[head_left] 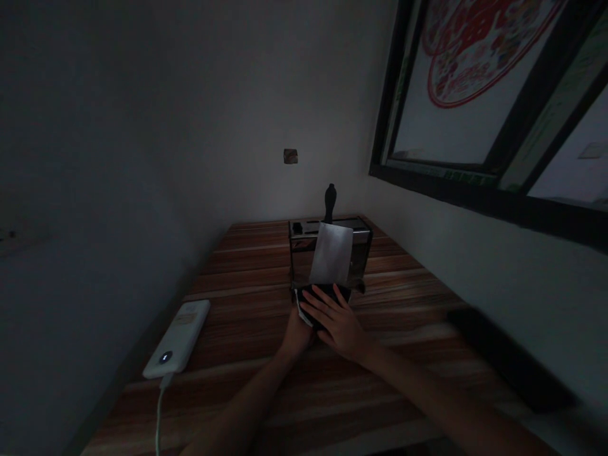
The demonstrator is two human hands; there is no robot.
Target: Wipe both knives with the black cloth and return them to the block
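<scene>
A dark, folded thing with a pale edge (304,315), perhaps cloth or a pouch, lies between my hands. My left hand (297,332) grips it from below and the left, with most of its fingers hidden. On top of it my right hand (339,326) rests flat, fingers spread. Just beyond, a pale flat rectangular sheet (331,253) stands nearly upright; its lower end meets the dark thing, and I cannot tell whether they are joined. Behind the sheet is a shiny metal box (354,225) with slots in its top. A black handle (330,201) rises upright from it.
A white power bank (179,339) with a lit display and a white cable (160,411) lies on the left of the striped wooden table (242,323). A long black object (510,358) lies along the right wall. Above it is a dark-framed window (475,180).
</scene>
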